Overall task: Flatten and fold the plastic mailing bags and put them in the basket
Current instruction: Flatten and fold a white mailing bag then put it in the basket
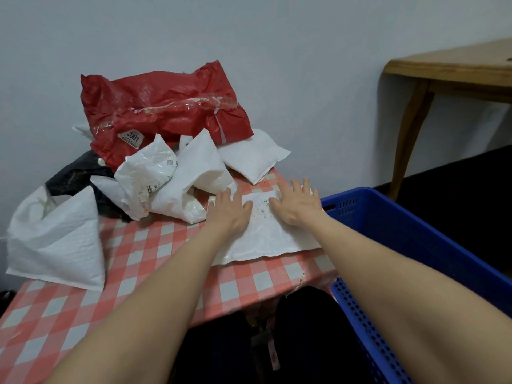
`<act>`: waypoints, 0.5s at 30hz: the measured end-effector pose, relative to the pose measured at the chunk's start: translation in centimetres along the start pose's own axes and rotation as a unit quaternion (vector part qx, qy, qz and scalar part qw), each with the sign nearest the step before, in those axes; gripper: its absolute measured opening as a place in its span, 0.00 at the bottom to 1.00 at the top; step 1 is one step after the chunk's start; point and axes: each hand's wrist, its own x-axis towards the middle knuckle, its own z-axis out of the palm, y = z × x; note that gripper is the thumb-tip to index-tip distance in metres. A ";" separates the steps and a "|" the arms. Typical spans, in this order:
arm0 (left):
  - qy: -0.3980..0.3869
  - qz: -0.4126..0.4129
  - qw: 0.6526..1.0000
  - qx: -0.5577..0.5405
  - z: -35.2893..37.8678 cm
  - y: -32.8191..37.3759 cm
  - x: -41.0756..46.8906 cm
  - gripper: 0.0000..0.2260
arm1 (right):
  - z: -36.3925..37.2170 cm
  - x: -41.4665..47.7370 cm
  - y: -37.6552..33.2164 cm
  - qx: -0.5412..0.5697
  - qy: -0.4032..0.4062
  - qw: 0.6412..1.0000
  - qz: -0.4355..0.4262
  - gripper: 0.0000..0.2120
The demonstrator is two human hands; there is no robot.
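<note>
While crumpled bags lay heaped at upper left, the left hand (229, 210) and right hand (296, 203) pressed flat, fingers straight, on a white plastic mailing bag (270, 236) at centre, beside the blue perforated plastic basket (393, 225).

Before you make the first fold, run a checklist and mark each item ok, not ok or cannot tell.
1. Both palms flat on the bag: left hand and right hand press the white mailing bag, fingers straight. Ok.
2. Bag flattened: it lies flat on the checked table, light wrinkles only. Ok.
3. Bag fully supported: its right edge reaches the table's edge; overhang unclear. Cannot tell.
4. Folding room: the pile of unfolded bags crowds its far left corner; bare cloth lies nearer. Ok.
5. Blue basket ready: beside the table on the right, open side up. Ok.
</note>
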 end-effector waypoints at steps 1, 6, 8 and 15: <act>-0.008 -0.002 1.000 0.003 0.3 -0.1 0.2 0.26 | 0.4 0.1 0.0 0.002 -0.010 1.000 0.000 0.30; -0.035 -0.023 0.999 -0.002 2.0 -0.6 0.4 0.26 | 1.9 0.3 -0.1 0.000 -0.019 1.000 0.008 0.29; -0.035 -0.024 0.999 0.003 2.3 -0.6 0.4 0.26 | 2.1 0.4 -0.1 0.002 -0.015 1.000 0.010 0.29; -0.031 -0.022 0.999 0.018 3.0 -0.6 0.5 0.26 | 2.3 0.2 0.0 -0.005 -0.013 1.000 0.014 0.29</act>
